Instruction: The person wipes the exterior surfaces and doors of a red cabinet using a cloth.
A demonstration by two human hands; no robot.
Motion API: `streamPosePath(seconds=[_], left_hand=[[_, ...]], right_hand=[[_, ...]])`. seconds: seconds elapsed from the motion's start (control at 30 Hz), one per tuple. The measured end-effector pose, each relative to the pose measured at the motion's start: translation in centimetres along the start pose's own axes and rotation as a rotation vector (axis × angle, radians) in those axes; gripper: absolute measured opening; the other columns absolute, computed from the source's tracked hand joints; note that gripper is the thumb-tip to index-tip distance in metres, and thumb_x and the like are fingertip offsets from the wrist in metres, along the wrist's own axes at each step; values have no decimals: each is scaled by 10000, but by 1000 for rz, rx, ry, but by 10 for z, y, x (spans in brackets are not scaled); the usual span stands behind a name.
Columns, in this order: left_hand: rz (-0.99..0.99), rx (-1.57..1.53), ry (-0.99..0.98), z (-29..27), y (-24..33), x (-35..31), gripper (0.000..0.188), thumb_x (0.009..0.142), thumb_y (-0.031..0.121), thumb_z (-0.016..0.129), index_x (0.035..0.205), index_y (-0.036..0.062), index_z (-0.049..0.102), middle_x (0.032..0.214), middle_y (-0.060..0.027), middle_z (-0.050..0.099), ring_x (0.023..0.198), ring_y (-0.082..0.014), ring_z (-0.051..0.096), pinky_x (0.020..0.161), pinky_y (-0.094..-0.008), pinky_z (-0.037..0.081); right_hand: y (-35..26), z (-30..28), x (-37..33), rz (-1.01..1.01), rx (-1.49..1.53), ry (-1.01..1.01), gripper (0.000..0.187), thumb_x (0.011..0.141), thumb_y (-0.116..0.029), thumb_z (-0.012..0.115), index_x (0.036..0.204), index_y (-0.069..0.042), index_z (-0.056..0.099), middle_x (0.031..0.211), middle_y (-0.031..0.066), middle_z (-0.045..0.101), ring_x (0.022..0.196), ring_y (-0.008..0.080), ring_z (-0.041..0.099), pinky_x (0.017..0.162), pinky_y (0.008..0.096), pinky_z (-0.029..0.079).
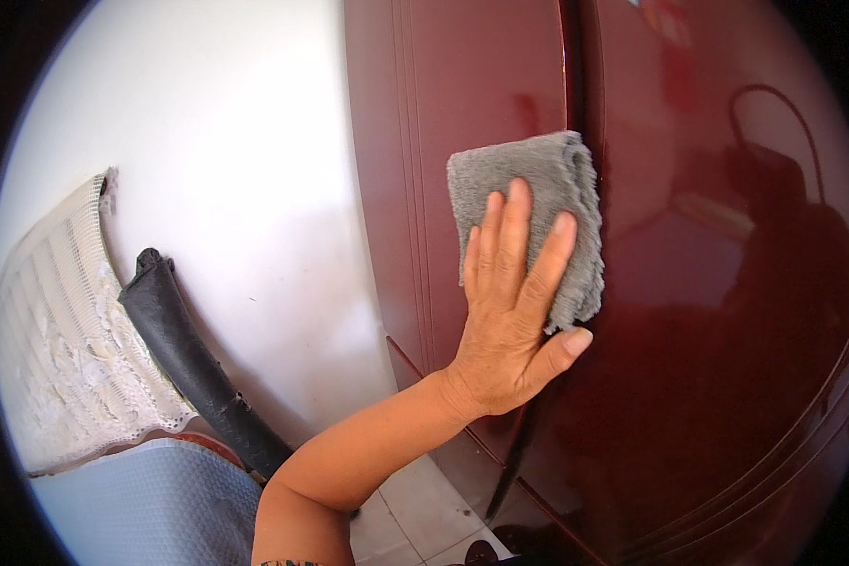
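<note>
My left hand (511,292) lies with fingers stretched and thumb spread, pressing a folded grey plush cloth (500,170) against an upright, glossy dark red door panel (481,75). The cloth's thick fold edges face right. They lie over the dark vertical gap beside a second glossy red panel (698,311), which carries blurred reflections. Only the lower palm and thumb reach past the cloth. My right hand is out of the picture.
At left, a white wall (236,123) stands behind a black rolled, leather-like bolster (184,330). Beside it are a cream lace cover (75,340) and a light blue quilted cloth (151,500). Pale floor tiles (401,514) show below, with part of a dark shoe (481,552).
</note>
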State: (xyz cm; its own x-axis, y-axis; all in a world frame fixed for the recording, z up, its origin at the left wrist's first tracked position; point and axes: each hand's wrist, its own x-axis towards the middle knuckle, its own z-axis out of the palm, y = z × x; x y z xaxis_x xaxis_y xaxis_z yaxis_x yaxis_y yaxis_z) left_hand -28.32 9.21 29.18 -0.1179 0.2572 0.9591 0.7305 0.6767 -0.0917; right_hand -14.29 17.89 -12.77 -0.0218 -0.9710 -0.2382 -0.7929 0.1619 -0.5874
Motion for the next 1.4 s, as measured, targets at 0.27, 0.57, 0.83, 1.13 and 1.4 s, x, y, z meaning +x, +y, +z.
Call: streamPosePath(seconds=[0.27,0.57,0.83,1.13,1.4], left_hand=[[-336,-177,282,-22,-70,42,684,957,448,375,1470,52,157,1537,-151,115,1414,-298,114,1134,-421,116],[-1118,-484,451,-16,-215,-92,792,899,635,382,1426,49,303,1472,-137,291,1359,-255,255,1122,-365,160],[-1010,-341,244,32,-72,-176,732,972,451,340,1455,-35,82,1540,-164,29,1422,-282,51,1144,-379,53],[-615,-223,-33,59,89,-249,756,896,358,531,1484,87,140,1517,-268,7,1406,-431,38,1103,-523,89],[-901,-176,152,48,-31,-221,733,946,442,374,1465,-2,108,1535,-214,-17,1424,-350,12,1136,-432,35]], right_hand=[[-15,-24,-15,66,-4,-61,166,823,-150,590,883,-11,660,825,179,648,695,320,618,577,431,490],[-17,-27,-4,106,36,-158,204,814,-205,591,919,-36,639,846,174,650,753,333,627,623,444,497],[1,-1,1,115,24,-161,246,806,-254,593,952,-59,620,865,170,653,805,344,635,664,455,504],[-40,-59,-21,134,209,-250,406,871,-303,559,1206,-83,496,1153,176,576,1039,355,570,838,485,462],[2,11,8,122,95,-344,382,896,-288,535,1176,-35,479,1131,200,567,1068,381,560,834,514,463]])
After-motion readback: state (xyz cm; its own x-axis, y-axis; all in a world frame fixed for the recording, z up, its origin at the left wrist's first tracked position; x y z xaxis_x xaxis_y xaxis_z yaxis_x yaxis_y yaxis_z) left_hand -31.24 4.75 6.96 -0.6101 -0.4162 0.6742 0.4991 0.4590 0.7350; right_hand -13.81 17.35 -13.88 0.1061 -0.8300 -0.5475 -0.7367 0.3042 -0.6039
